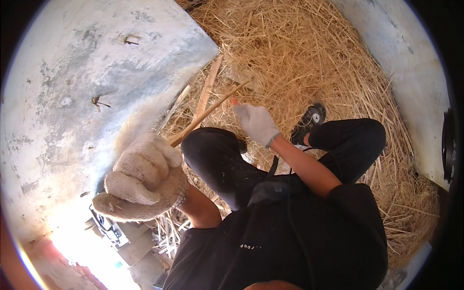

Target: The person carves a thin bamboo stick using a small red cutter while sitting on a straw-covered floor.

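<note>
My left hand [142, 179], in a thick knitted work glove, is raised close to the camera and closed around the lower end of a thin wooden stick [209, 112]. The stick slants up to the right over the straw. My right hand [255, 123], also gloved, reaches forward past my bent knee toward the straw, just below the stick's upper part; its fingers look loosely curled and I cannot see anything in them. My legs in black trousers [217, 162] are folded beneath me, and a black shoe [309, 121] rests on the straw.
A deep bed of dry straw [299, 58] covers the ground ahead. A grey concrete wall [82, 87] rises on the left and another [411, 67] on the right. A flat wooden slat [207, 89] lies in the straw. Glare washes out the lower left.
</note>
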A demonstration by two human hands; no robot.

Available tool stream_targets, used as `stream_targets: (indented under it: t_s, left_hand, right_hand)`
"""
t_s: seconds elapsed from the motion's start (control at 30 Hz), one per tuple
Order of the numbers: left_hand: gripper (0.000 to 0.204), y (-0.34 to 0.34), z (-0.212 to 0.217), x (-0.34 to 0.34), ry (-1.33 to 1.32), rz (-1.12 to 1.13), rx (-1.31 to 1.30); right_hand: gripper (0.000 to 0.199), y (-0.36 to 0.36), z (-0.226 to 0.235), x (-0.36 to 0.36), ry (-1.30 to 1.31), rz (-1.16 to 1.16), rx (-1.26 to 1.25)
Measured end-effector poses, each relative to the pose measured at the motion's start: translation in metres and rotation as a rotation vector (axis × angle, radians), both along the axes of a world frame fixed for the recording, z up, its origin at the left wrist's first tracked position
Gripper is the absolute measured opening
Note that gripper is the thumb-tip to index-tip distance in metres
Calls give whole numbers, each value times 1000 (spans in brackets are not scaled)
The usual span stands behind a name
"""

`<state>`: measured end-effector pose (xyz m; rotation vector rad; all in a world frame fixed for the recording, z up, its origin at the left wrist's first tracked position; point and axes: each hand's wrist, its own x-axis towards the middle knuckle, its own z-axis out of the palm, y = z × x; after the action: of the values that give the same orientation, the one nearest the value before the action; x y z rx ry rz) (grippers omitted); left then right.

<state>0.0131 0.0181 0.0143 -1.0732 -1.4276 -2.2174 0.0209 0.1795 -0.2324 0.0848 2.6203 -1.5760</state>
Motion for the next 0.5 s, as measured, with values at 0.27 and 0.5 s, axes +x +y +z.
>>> stream_targets:
  t_s: [0.27,0.5]
  left_hand:
    - [69,-11,-1,-14,1,-104,-5]
    - [67,-16,2,-18,-29,31,-11]
  right_hand:
    - [51,66,-103,4,-337,0,320]
    - [56,2,69,4,-108,99,-294]
